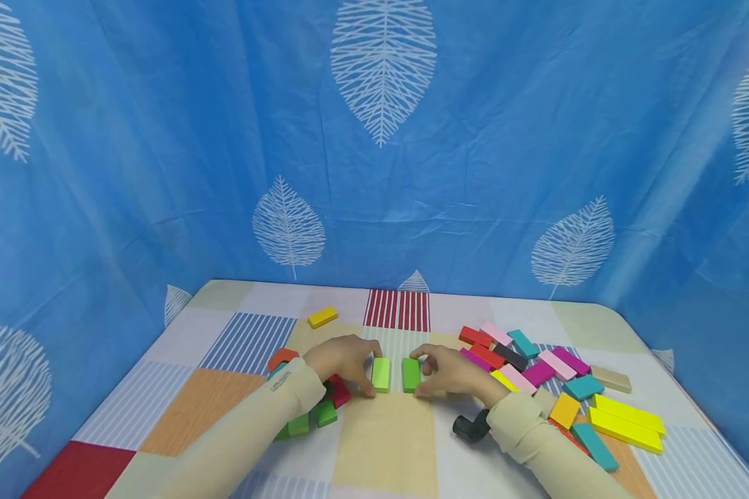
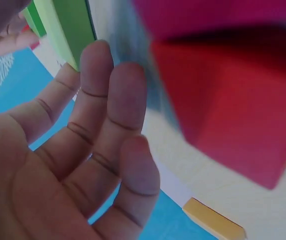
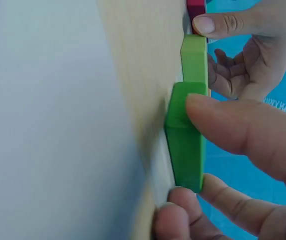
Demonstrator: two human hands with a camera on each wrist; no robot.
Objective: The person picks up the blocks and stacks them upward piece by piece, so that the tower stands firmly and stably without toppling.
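Observation:
Near the middle of the table, my left hand (image 1: 345, 360) pinches a light green block (image 1: 381, 375) lengthwise, thumb at the near end and index finger at the far end. Just to its right, a darker green block (image 1: 410, 375) is pinched the same way by my right hand (image 1: 454, 373). Both blocks lie on the tablecloth, roughly parallel, with a narrow gap between them. In the right wrist view the thumb presses one end of the green block (image 3: 185, 145). Beside the left fingers in the left wrist view stands a red block (image 2: 238, 105).
Several coloured blocks, including a red one (image 1: 338, 391) and a green one (image 1: 326, 414), lie under and beside the left wrist. A yellow block (image 1: 322, 317) lies farther back. A larger spread with long yellow blocks (image 1: 625, 430) covers the right side. A black curved object (image 1: 470, 428) is by the right wrist.

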